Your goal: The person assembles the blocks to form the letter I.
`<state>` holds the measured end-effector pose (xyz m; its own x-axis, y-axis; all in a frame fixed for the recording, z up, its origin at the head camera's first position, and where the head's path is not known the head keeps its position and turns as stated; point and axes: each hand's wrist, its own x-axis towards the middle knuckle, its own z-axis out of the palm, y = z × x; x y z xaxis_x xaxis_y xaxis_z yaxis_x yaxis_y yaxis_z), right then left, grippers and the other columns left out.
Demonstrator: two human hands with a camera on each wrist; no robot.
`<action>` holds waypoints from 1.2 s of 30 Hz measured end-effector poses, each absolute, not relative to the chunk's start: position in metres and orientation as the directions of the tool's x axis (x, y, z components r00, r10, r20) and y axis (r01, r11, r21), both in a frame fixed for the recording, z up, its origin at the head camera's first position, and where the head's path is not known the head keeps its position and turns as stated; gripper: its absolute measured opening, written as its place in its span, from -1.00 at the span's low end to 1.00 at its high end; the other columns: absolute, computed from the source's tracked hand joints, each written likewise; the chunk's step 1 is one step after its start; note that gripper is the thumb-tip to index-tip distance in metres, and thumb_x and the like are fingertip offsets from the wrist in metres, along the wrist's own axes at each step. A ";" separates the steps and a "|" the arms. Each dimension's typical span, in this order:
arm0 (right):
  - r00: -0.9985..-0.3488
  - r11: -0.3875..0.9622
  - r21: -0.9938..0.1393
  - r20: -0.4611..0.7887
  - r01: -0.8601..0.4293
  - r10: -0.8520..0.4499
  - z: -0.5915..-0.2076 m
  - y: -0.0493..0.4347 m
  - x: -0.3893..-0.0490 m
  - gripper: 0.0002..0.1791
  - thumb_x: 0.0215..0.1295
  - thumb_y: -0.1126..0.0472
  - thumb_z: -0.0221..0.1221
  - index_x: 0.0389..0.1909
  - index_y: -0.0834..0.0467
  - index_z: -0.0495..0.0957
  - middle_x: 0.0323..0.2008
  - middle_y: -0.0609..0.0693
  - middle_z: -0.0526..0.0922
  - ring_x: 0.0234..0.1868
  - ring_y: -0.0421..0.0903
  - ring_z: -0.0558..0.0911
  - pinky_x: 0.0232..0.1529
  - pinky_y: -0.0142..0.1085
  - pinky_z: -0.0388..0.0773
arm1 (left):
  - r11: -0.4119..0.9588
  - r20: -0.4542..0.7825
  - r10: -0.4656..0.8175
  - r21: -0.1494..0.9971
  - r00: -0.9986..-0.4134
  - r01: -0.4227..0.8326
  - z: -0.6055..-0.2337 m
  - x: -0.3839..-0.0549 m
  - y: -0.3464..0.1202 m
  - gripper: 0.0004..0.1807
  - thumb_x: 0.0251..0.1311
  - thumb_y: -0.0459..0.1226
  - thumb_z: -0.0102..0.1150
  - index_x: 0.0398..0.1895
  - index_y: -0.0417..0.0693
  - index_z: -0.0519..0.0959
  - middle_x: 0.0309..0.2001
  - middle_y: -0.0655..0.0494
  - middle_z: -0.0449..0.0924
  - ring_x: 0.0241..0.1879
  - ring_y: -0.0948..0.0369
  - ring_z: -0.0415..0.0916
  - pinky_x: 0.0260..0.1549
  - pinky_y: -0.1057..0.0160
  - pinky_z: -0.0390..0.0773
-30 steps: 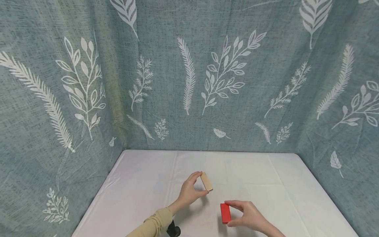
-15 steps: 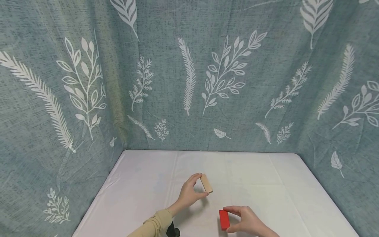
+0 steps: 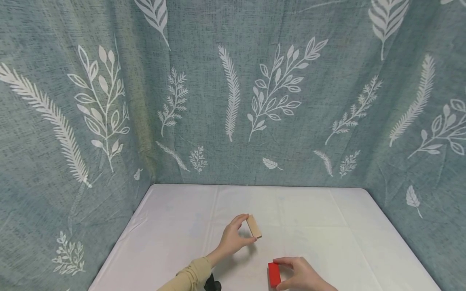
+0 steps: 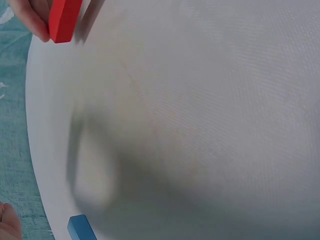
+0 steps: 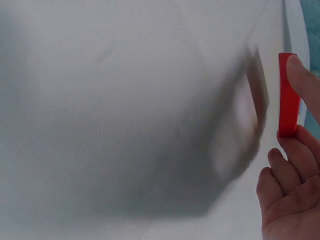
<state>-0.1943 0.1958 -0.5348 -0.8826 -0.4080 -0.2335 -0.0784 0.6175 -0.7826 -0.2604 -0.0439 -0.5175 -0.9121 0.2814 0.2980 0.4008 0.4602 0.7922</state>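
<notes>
My left hand (image 3: 231, 239) pinches a plain wooden block (image 3: 254, 226) between thumb and fingertips, tilted slightly, near the middle of the table. Nearer and to the right, my right hand (image 3: 300, 275) grips a red block (image 3: 274, 275) by its two ends. The right wrist view has the thumb on one end of the red block (image 5: 288, 95) and a finger at the other, the remaining fingers curled below. Also in the left wrist view, the red block (image 4: 65, 20) shows at the upper left. The wooden block is outside both wrist views.
A blue block (image 4: 81, 227) shows at the bottom of the left wrist view, near the table's edge, with part of a hand (image 4: 9, 222) in the corner. A white cloth covers the table (image 3: 327, 226). Green leaf-patterned curtains (image 3: 247, 101) enclose it.
The right hand has brought the red block down toward the near edge and slightly left. The left hand with the wooden block has shifted only slightly nearer.
</notes>
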 end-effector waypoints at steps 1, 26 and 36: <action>-0.883 0.620 -0.781 -0.235 -0.078 -0.406 -0.535 0.196 -0.194 -0.32 -0.13 0.08 0.47 0.09 0.21 0.55 0.03 0.10 0.64 0.08 0.14 0.53 0.04 0.35 0.44 | 0.460 0.295 0.284 0.793 -0.912 0.399 -0.518 -0.261 -0.044 -0.19 -0.13 -0.26 0.46 0.24 -0.38 0.35 0.24 -0.24 0.38 0.25 -0.10 0.35 0.21 -0.02 0.47; -0.862 0.612 -0.774 -0.194 -0.159 -0.469 -0.543 0.192 -0.191 -0.27 -0.14 -0.01 0.47 0.10 0.23 0.54 0.02 0.06 0.66 0.08 0.12 0.56 0.06 0.23 0.51 | 0.461 0.297 0.315 0.782 -0.901 0.419 -0.519 -0.259 -0.041 -0.18 -0.13 -0.25 0.47 0.24 -0.37 0.35 0.24 -0.22 0.39 0.24 -0.10 0.37 0.21 -0.02 0.47; -0.854 0.626 -0.719 -0.088 -0.302 -0.513 -0.549 0.194 -0.189 -0.28 -0.13 -0.15 0.43 0.06 0.14 0.57 -0.04 -0.11 0.69 -0.03 -0.32 0.60 0.01 -0.34 0.61 | 0.464 0.298 0.328 0.776 -0.896 0.428 -0.520 -0.258 -0.042 -0.20 -0.14 -0.26 0.48 0.23 -0.36 0.36 0.23 -0.22 0.40 0.23 -0.10 0.38 0.19 -0.03 0.49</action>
